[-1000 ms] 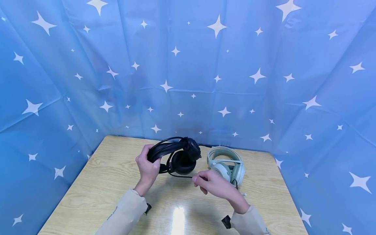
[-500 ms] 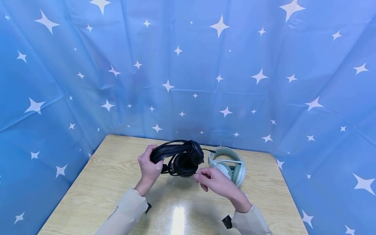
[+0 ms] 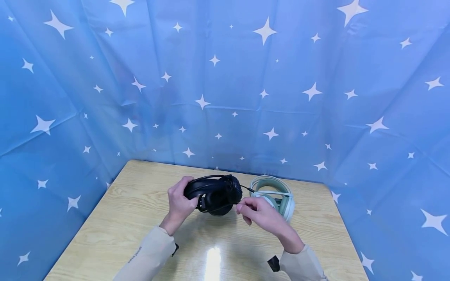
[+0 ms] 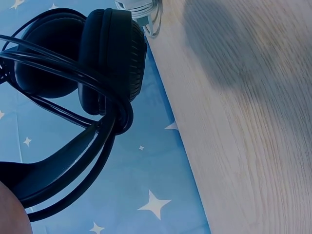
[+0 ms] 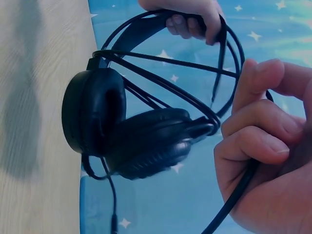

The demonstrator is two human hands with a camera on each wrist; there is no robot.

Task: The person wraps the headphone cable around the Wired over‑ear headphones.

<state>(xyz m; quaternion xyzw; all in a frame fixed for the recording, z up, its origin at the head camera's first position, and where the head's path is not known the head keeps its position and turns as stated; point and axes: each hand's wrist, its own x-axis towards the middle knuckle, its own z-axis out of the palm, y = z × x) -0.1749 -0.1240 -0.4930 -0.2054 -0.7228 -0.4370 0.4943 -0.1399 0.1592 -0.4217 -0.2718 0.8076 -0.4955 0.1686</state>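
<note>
My left hand (image 3: 181,200) grips the headband of black over-ear headphones (image 3: 230,190), holding them up above the table with both ear cups toward the right. Black cable loops are wound across the headband and cups, as the right wrist view shows. My right hand (image 3: 258,212) pinches a black cable (image 5: 236,192) close beside the cups, and part of that cable runs behind its curled fingers (image 5: 258,146). From one cup hangs a thin stalk with a thicker dark tip (image 5: 114,225). In the left wrist view the cups (image 4: 112,53) show, and only a bit of the hand appears.
White-and-green headphones (image 3: 290,205) lie on the wooden table (image 3: 140,203) behind my right hand, which partly covers them. A blue star-patterned curtain (image 3: 225,86) hangs along the table's back and sides. Light glares off the table's front (image 3: 213,261).
The black headphones have shifted slightly right and lower, with my left hand following. My right hand has moved a little right and up with the cable. The stalk's tip now overlaps the white-and-green headphones.
</note>
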